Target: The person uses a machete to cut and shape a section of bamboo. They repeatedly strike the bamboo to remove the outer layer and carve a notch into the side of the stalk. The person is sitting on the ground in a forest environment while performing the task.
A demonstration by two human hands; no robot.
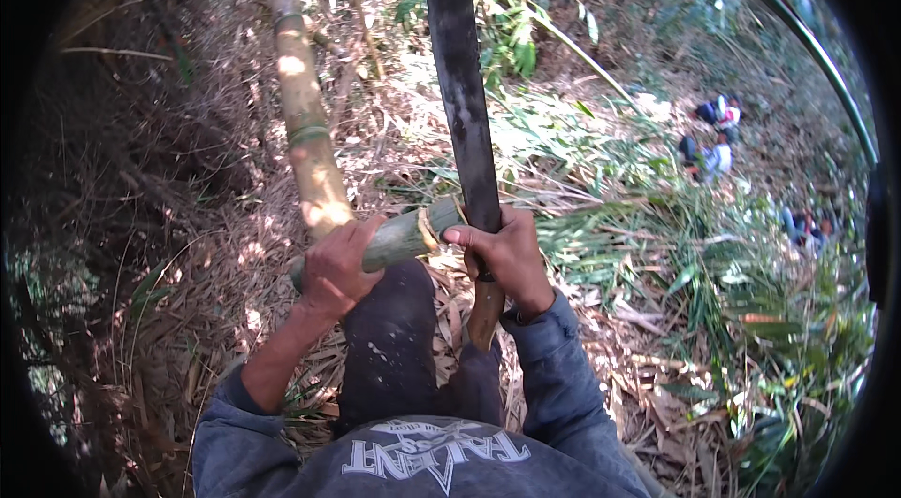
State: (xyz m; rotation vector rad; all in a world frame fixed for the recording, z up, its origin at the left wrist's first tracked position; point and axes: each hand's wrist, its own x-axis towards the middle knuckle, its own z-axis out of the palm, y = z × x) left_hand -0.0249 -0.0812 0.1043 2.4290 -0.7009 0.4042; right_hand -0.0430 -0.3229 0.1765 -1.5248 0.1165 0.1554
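A short green bamboo piece (399, 242) lies tilted across my raised thigh, its right end higher. My left hand (340, 265) is wrapped around it near the left end. Close to its right end runs a pale, notched ring. My right hand (511, 259) grips a machete (462, 104) at the top of its wooden handle (484, 312). The dark, worn blade points up and away from me, and its base is beside the bamboo's right end. My right thumb reaches toward the pale ring; whether it touches cannot be made out.
A thick bamboo stalk (305, 113) slants down toward my left hand. Cut green leaves (601, 245) lie to the right, dry leaf litter around my legs. A thin curved stem (798, 24) arches at the upper right. Several people (718, 160) appear farther off, right.
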